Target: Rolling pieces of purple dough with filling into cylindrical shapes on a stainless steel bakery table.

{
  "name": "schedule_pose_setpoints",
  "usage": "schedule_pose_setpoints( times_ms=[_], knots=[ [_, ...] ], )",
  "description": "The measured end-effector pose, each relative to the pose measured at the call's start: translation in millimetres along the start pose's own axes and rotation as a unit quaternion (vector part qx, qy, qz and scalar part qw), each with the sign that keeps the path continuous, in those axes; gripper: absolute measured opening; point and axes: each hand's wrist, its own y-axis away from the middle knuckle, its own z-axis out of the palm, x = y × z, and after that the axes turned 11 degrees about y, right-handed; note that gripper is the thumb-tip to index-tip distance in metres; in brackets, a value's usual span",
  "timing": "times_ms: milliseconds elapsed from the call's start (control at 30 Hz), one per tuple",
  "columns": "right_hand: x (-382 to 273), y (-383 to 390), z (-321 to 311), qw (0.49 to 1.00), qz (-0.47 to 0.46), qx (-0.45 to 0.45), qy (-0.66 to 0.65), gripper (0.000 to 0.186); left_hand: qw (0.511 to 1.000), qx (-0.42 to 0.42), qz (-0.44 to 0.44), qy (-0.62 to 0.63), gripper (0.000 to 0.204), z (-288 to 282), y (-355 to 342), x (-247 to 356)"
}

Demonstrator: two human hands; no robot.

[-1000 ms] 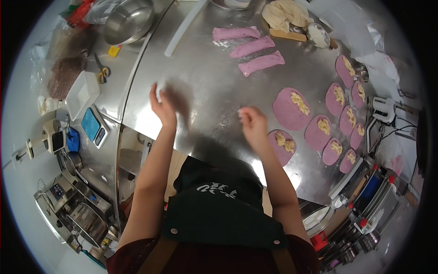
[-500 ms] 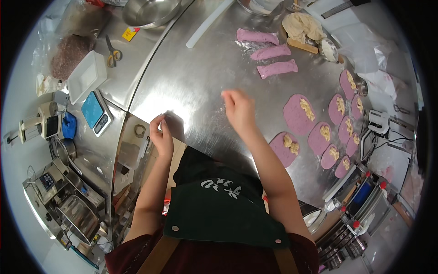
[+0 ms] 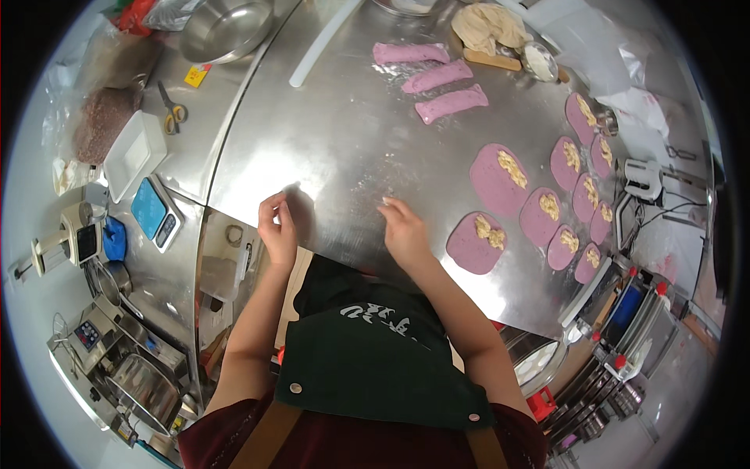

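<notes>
My left hand (image 3: 277,228) is above the steel table near its front edge, fingers curled in and the thumb against them. My right hand (image 3: 406,234) is a little to its right, thumb and forefinger drawn together in a pinch. Whatever either hand may hold is too small or hidden to make out. Nearest my right hand lies a flattened purple dough piece (image 3: 469,254) topped with pale yellow chunky filling (image 3: 492,233). Beyond it sits a larger filled dough piece (image 3: 488,184), with several smaller ones to the right. Three rolled purple dough logs (image 3: 451,103) lie farther back.
A white bar (image 3: 324,43), a cloth-like pale heap (image 3: 488,30) and a bowl of white powder (image 3: 539,61) are at the back. On the left are a scale (image 3: 156,211), white tub (image 3: 134,156), scissors (image 3: 172,111) and steel bowl (image 3: 226,31). Trays (image 3: 625,320) stand at right.
My right hand has come down and back toward me, its closed fingers now pinched lower. My left hand has hardly moved. The whole view has shifted slightly; the dough pieces lie as before.
</notes>
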Motion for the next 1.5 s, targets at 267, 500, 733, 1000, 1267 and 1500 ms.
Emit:
schedule_pose_setpoints(
  times_ms=[267, 500, 733, 1000, 1267, 1500],
  knots=[
    [-1, 22, -19, 0.993, -0.026, 0.066, 0.095, 0.018, 0.994, -0.094, 0.046, 0.017, 0.013, 48, 23, 22],
    [37, 17, -45, 0.978, 0.067, 0.144, -0.135, 0.009, 0.978, -0.200, 0.064, 0.015, 0.012, 91, 47, 37],
    [52, 49, -50, 0.977, 0.133, 0.062, -0.153, 0.011, 0.958, -0.271, 0.090, 0.001, 0.013, 126, 57, 37],
    [63, 21, -68, 0.847, 0.360, 0.028, -0.391, 0.012, 0.959, -0.283, 0.013, 0.007, 0.017, 145, 14, 53],
    [96, 27, -52, 0.863, 0.328, 0.152, -0.354, 0.021, 0.968, -0.251, 0.023, -0.020, 0.027, 139, -42, 50],
    [53, 29, 15, 0.983, -0.066, -0.039, 0.167, 0.055, 0.754, -0.447, 0.314, -0.365, 0.069, 114, 11, 9]
  ],
)
